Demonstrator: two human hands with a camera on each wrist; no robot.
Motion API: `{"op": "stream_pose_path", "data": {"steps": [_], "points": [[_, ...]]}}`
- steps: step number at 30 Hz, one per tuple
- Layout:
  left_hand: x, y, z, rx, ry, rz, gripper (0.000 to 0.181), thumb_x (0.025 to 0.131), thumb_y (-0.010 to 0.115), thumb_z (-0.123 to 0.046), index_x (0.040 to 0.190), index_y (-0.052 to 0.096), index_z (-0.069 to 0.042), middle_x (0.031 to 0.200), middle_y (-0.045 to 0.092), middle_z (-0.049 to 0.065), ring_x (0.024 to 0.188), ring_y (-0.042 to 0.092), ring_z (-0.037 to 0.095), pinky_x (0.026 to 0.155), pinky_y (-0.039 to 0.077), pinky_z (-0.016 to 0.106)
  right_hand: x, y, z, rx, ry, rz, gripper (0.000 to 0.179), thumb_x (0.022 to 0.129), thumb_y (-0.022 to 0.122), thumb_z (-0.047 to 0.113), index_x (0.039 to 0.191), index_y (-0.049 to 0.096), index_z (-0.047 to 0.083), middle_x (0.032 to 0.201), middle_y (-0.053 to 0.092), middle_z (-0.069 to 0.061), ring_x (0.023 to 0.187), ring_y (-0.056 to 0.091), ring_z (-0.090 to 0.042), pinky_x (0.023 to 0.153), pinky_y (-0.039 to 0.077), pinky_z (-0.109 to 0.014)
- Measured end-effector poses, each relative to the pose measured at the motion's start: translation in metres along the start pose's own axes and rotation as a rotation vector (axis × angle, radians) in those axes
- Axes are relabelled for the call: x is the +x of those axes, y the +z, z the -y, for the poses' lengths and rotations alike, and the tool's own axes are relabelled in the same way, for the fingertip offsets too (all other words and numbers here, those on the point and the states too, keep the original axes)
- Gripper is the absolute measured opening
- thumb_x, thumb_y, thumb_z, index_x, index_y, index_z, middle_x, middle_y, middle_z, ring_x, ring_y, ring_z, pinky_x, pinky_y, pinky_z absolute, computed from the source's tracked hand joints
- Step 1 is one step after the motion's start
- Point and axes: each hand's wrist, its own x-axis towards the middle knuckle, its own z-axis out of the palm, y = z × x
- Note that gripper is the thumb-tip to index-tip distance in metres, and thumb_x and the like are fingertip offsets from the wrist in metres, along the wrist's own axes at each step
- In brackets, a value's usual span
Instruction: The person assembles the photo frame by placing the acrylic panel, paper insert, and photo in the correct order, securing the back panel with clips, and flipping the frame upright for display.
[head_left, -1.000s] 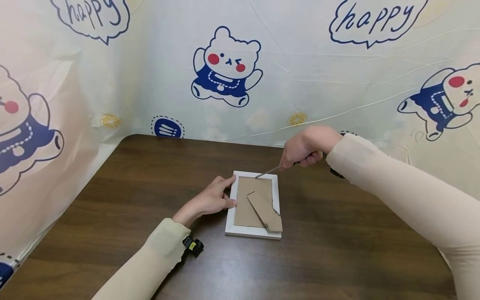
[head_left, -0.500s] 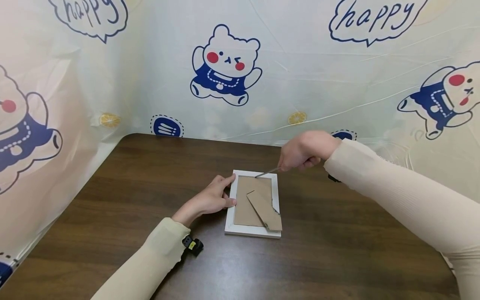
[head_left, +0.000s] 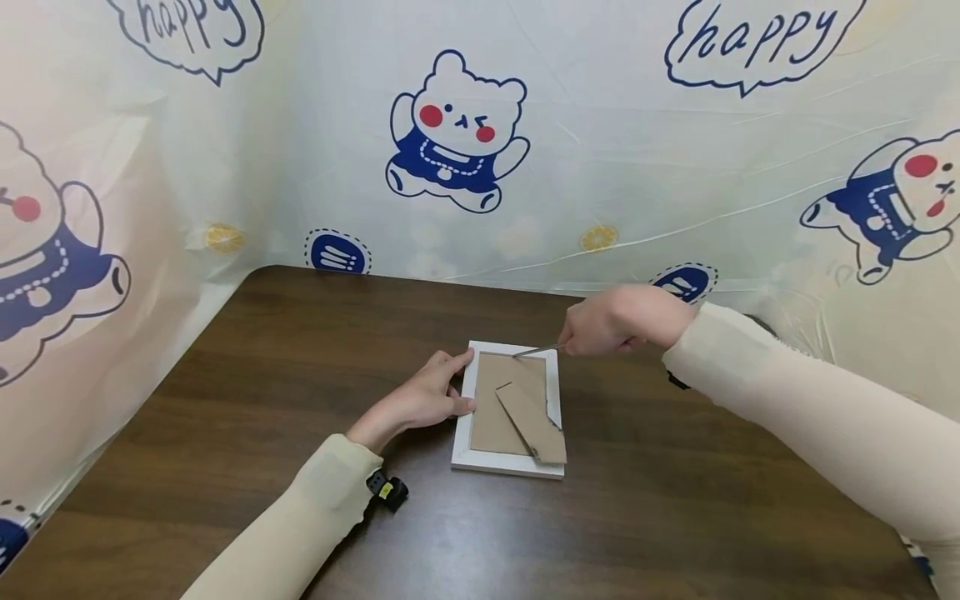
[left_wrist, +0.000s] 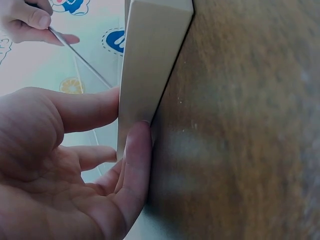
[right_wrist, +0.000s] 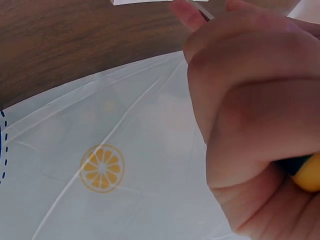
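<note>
As two hands (head_left: 420,396) (head_left: 615,321) hold them, one white frame (head_left: 487,461), apparently one screwdriver (head_left: 538,351)

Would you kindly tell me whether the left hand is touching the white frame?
Touching: the left wrist view shows the left hand with a fingertip against the outer side of the white frame, without a gap.

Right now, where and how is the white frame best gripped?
I'd grip the white frame by its left rail, coming from the left: it lies flat, showing a thick outer wall there. The cardboard flap covers part of the right rail, and the tool crosses the far rail.
</note>
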Motion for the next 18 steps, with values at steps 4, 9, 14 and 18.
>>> {"op": "stream_pose_path", "data": {"steps": [4, 9, 14, 18], "points": [[0.0, 0.0, -0.001, -0.001, -0.001, -0.002, 0.087, 0.097, 0.076, -0.007, 0.168, 0.026, -0.006, 0.138, 0.041, 0.02, 0.091, 0.058, 0.019, 0.077, 0.05, 0.029, -0.001, 0.007, -0.001, 0.015, 0.007, -0.032, 0.048, 0.113, 0.043, 0.021, 0.159, 0.051, 0.014, 0.063, 0.044, 0.003, 0.044, 0.033, -0.007, 0.042, 0.031, -0.022], [0.0, -0.001, 0.0, 0.001, 0.01, -0.001, 0.087, 0.096, 0.076, -0.006, 0.168, 0.026, -0.005, 0.137, 0.041, 0.02, 0.092, 0.059, 0.019, 0.078, 0.051, 0.029, -0.003, 0.016, 0.0, 0.045, 0.007, -0.087, 0.047, 0.112, 0.045, 0.02, 0.158, 0.052, 0.012, 0.118, 0.067, -0.01, 0.046, 0.038, -0.008, 0.043, 0.036, -0.022], [0.001, -0.001, 0.001, -0.008, 0.013, 0.003, 0.087, 0.096, 0.076, -0.006, 0.168, 0.026, -0.005, 0.139, 0.041, 0.021, 0.091, 0.06, 0.018, 0.078, 0.052, 0.029, -0.002, 0.023, 0.002, 0.027, -0.001, -0.135, 0.046, 0.111, 0.045, 0.018, 0.156, 0.054, 0.01, 0.132, 0.066, -0.011, 0.048, 0.043, -0.009, 0.045, 0.04, -0.022], [0.001, -0.001, 0.002, -0.013, 0.013, 0.005, 0.088, 0.096, 0.076, -0.006, 0.168, 0.026, -0.005, 0.138, 0.041, 0.02, 0.091, 0.06, 0.018, 0.077, 0.052, 0.029, -0.002, 0.026, 0.006, 0.014, -0.003, -0.145, 0.044, 0.112, 0.045, 0.017, 0.154, 0.057, 0.011, 0.129, 0.066, -0.011, 0.048, 0.045, -0.009, 0.045, 0.042, -0.022]]}}
